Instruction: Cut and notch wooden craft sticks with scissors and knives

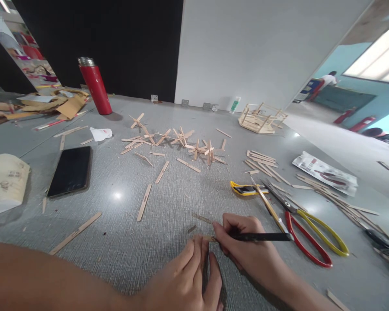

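My left hand is at the bottom middle, its fingers bent together and pressed down on a short wooden craft stick lying on the table. Just to its right, my right hand grips a slim black pen in a writing hold. The pen's tip is hidden behind my fingers, close to the craft stick. A thin sliver of wood and a small dark scrap lie just beyond my fingertips.
Scissors with red and yellow handles, a pencil and a yellow cutter lie right. Craft-stick pieces spread across the middle. A phone and red flask stand left; a stick frame sits at back.
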Available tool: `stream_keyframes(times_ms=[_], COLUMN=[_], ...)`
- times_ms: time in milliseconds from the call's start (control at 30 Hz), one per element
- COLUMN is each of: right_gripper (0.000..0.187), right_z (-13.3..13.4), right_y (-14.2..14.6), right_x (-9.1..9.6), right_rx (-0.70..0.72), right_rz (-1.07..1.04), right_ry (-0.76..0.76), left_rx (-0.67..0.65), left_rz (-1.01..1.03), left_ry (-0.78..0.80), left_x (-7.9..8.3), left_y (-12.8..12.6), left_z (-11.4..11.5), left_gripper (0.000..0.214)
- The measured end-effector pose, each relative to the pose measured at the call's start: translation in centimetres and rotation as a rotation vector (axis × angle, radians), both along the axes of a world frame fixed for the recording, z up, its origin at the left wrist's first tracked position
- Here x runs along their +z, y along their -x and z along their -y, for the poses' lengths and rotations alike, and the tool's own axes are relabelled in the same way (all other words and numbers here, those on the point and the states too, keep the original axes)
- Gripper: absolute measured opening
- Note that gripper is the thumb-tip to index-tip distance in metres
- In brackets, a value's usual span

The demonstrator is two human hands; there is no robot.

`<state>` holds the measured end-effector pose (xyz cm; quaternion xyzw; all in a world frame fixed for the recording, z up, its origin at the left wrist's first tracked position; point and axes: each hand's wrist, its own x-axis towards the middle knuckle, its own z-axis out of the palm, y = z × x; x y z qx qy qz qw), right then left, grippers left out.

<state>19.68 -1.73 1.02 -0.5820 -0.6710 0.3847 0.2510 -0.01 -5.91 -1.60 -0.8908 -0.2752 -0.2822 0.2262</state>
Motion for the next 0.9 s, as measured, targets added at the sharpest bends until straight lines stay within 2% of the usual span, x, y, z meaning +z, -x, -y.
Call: stream_keyframes(times_ms=[100, 900], right_gripper=[0.048, 0.045], right_z=[-0.08, 0.03], right_y=[0.07, -0.12], right_x=[0.09, -0.02], right_rx=[-0.004, -0.023], right_rz=[0.022, -0.06], right_ry=[-0.032, 0.096], left_rx=[0.006, 0.014], left_rz=[-0.003, 0.004], left_ry=[0.004, -0.002], left_x=[0.02, -0.05], left_y=[-0.04, 0.06], left_z=[0.09, 0.14], left_gripper=[0.039, 0.041])
